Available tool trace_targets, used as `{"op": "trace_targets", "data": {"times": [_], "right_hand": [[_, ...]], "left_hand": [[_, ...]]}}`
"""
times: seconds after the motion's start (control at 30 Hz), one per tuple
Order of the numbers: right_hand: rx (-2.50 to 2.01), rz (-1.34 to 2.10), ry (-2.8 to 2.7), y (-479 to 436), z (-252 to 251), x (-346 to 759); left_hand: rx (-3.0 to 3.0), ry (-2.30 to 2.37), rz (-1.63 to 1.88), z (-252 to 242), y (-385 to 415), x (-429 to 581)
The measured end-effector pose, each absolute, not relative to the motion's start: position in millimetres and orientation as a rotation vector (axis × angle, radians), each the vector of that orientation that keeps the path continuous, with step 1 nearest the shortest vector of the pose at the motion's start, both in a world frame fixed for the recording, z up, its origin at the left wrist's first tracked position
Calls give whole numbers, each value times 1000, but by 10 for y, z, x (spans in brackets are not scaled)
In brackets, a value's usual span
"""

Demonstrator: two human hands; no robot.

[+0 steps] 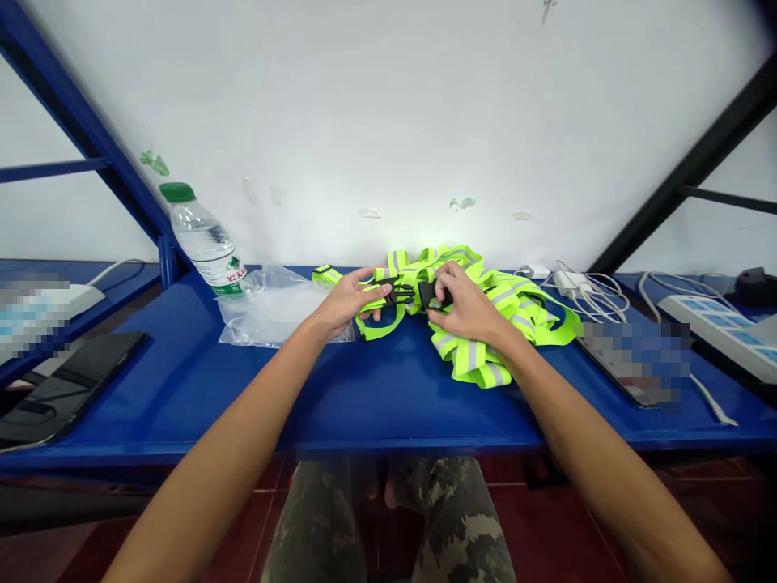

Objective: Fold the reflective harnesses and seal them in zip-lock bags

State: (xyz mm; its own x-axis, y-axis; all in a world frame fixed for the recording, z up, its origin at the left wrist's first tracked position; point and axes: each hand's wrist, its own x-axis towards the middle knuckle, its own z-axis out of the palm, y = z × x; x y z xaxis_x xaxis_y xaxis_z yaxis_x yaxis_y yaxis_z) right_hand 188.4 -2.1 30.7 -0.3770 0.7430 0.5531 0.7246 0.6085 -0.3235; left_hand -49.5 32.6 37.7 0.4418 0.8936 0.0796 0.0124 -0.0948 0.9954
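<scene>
Two black buckle pieces (pixel 413 293), partly hidden behind left hand (pixel 346 301) and right hand (pixel 467 306)

Neon-yellow reflective vest (pixel 503 304) bunched; black buckle halves (pixel 394 291) held apart.

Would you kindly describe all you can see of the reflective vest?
The reflective safety vest is fluorescent yellow-green webbing with grey reflective bands, bunched in a loose heap on the blue table. Its black plastic buckle is apart: the left hand holds one half, the right hand the other. One strap reaches a clear plastic bag.
</scene>
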Motion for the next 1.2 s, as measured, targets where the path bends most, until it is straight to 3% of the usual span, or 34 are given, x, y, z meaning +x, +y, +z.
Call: {"op": "trace_targets", "data": {"times": [0.2, 0.73, 1.2], "right_hand": [[-1044, 324, -2072, 31, 252, 1993], [-1211, 674, -2008, -21, 367, 2036], [-1224, 673, -1947, 14, 304, 1986]], "left_hand": [[1578, 895, 899, 362, 316, -508], [1736, 844, 819, 409, 338, -598], [1887, 916, 723, 392, 295, -565]]}}
